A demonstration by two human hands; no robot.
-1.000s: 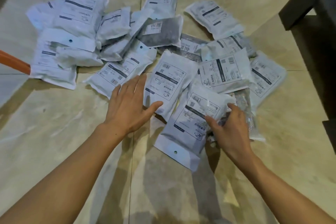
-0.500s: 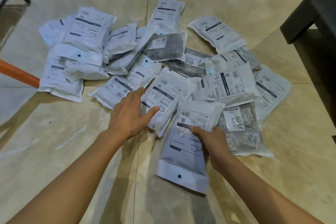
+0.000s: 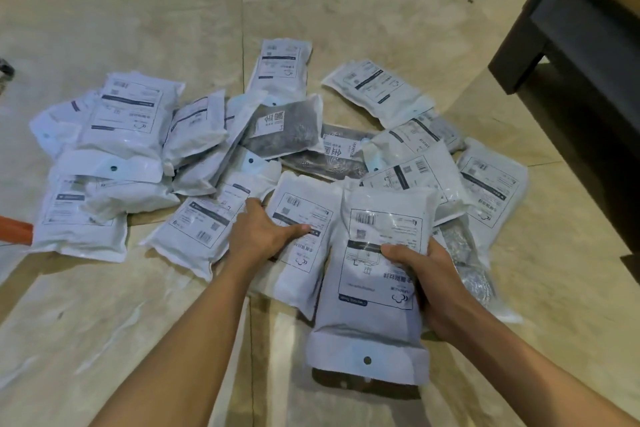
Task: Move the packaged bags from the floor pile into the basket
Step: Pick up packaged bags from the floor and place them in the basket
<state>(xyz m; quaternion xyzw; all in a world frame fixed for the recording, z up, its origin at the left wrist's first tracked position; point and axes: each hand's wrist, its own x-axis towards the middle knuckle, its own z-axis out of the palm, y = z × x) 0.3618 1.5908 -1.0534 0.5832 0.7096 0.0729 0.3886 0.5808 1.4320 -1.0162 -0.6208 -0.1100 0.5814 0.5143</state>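
Many white packaged bags (image 3: 214,163) lie in a loose pile across the tiled floor (image 3: 104,10), overlapping one another, some showing printed labels and a few with dark contents behind clear film. My right hand (image 3: 429,284) grips one white bag (image 3: 377,288) by its right edge, thumb across the printed front and fingers curled behind; its punched-hole header hangs at the near end, lifted clear of the floor with a shadow beneath. My left hand (image 3: 263,236) rests on the neighbouring bag (image 3: 301,218) just left of that one, thumb stretched along its label and fingers bent over its far left edge; I cannot tell whether it truly grips. A clear-film bag of dark contents (image 3: 464,253) lies just right of my right hand. At the far right stands dark wooden furniture (image 3: 571,28). An orange strip (image 3: 14,229) shows at the left edge, touching the pile.
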